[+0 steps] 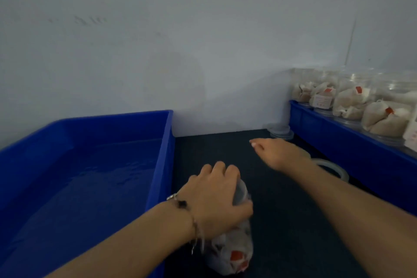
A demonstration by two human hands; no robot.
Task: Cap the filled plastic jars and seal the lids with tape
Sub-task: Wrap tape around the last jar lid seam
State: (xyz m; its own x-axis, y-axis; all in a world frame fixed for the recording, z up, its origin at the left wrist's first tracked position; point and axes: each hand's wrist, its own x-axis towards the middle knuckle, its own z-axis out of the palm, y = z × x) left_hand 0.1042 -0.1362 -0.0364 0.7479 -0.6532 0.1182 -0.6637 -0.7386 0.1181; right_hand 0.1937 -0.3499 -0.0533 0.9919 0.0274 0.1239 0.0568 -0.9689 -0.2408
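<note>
A clear plastic jar (pixel 234 253) packed with white sachets bearing red tags stands on the dark table near the front. My left hand (pixel 216 196) covers its top and grips the lid from above. My right hand (pixel 277 152) hovers farther back to the right, fingers stretched out and holding nothing, close to a stack of clear lids (pixel 281 131) by the wall. A roll of clear tape (pixel 331 168) lies flat just right of my right wrist, partly hidden by the arm.
A large empty blue tray (pixel 90 165) fills the left side. A second blue tray (pixel 338 140) on the right holds several filled jars (pixel 352 101) without lids. A pale wall closes off the back.
</note>
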